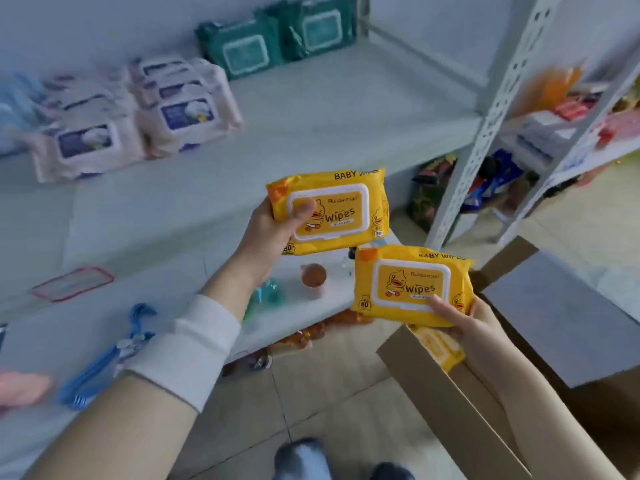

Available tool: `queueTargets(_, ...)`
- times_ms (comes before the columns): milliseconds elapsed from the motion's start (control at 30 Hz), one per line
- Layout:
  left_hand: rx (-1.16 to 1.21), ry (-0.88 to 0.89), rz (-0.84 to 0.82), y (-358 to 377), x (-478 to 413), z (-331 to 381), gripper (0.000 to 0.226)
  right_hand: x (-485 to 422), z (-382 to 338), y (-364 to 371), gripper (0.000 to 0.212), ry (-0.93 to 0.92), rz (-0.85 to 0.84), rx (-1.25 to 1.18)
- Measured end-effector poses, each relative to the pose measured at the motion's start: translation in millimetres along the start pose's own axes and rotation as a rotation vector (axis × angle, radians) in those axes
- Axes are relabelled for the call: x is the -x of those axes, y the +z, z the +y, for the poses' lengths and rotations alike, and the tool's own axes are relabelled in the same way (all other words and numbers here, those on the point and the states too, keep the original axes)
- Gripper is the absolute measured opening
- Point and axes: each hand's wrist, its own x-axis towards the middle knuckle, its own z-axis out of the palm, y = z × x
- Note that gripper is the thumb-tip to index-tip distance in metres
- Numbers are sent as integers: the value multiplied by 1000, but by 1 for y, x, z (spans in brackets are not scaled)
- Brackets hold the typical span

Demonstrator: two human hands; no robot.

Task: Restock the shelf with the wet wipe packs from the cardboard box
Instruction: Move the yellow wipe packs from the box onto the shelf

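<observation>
Yellow wipe pack [346, 216] sits in the left hand [270, 230], thumb curled over it, near the shelf [311, 109]. Right hand [478, 323] pinches a second yellow pack [408, 282] just above the cardboard box [450, 403].

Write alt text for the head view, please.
The left hand holds a yellow pack near the white shelf; the right hand holds a second yellow pack above the cardboard box. Pink packs and green packs sit on the shelf.
</observation>
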Motion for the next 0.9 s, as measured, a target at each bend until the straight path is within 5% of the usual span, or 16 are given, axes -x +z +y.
queueTargets(133,79,85,238,-135,35,28,58,6,-44,115,70,-91,-135,87)
queueTargets(233,110,124,447,-245,64,30,18,-1,-55,218,81,-156,-225,125)
queueTargets(367,97,121,691,-386,94,20,19,-19,-63,351,49,-153,-340,113)
queueTargets(433,71,114,783,-442,100,9,22,-35,-64,406,79,-129,-387,128)
queueTargets(500,50,100,835,-491,98,1,21,-52,-70,456,98,-137,-403,152)
queueTargets(667,-59,45,886,-596,80,-16,13,-103,-96,564,95,-229,-488,180)
queueTargets(800,-89,20,917,-669,59,-37,13,-142,-105,660,38,-297,-522,219)
queueTargets(900,-112,19,925,-718,40,-46,16,-173,-104,727,37,-361,-464,307)
